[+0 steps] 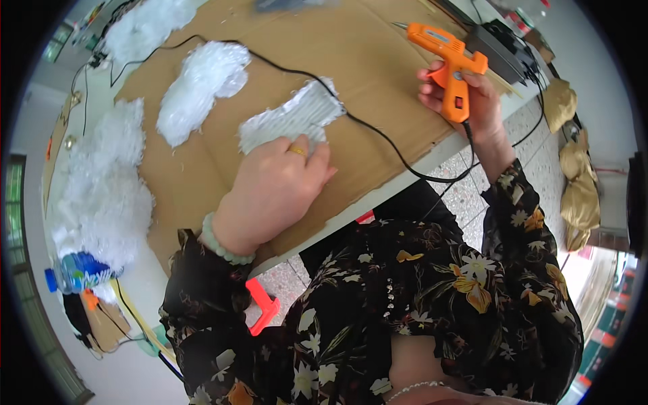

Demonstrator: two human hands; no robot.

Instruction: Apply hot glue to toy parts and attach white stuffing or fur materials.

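An orange hot glue gun (447, 61) is held up by its handle in my right hand (482, 101), its nozzle pointing to the far left above the cardboard. From the bottom of the grip a black cord runs down. My left hand (277, 182) is bent over the near edge of a ribbed white piece with frayed, shiny edges (287, 120); its fingertips are partly hidden. That piece lies flat on the brown cardboard (378, 145). Left of it rests a bundle of white, translucent fluffy material (199, 84), touched by neither hand.
More white fluffy material (101, 182) is heaped along the table's left side, with another clump (145, 30) at the far left. A blue-labelled bottle (84, 271) lies near the left edge. The black cord (290, 69) crosses the cardboard. A dark box (496, 50) stands far right.
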